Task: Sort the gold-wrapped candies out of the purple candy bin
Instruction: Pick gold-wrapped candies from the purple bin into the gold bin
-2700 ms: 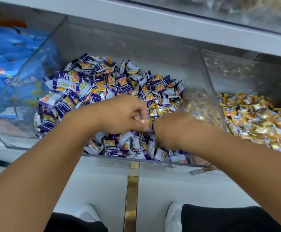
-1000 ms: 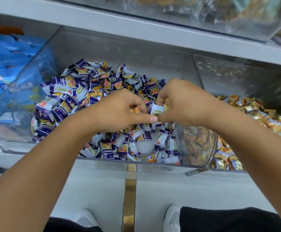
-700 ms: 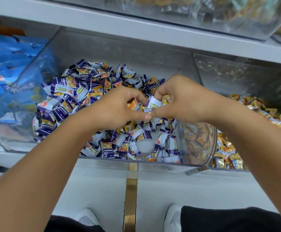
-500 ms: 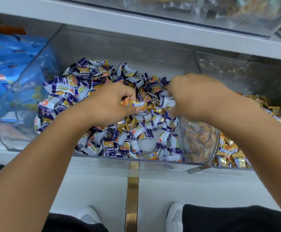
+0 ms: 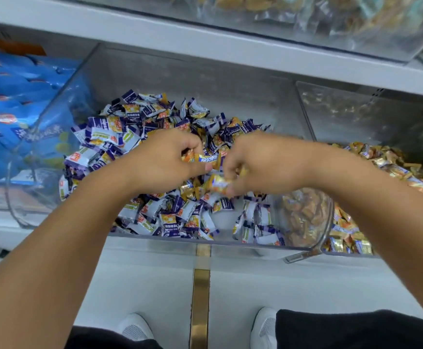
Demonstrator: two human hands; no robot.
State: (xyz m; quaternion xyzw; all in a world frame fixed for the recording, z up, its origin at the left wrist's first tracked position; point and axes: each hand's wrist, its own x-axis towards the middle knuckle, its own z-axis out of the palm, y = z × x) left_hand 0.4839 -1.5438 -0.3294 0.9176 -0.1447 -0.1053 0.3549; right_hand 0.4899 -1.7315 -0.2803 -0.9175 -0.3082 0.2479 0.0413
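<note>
From my feed: one gold-wrapped candy (image 5: 204,157) is pinched in the left hand (image 5: 165,162), fingers curled tight around it, thumb on top. A second gold candy (image 5: 218,183) sits in the curled fingertips of the right hand (image 5: 263,165), just below and right of the first one. Both hands hover over the middle of the purple candy bin (image 5: 54,197), right above the pile of purple wrappers (image 5: 109,132). The clear bin of gold candies (image 5: 391,162) is next door on the right, blue bags (image 5: 16,102) to the left.
</note>
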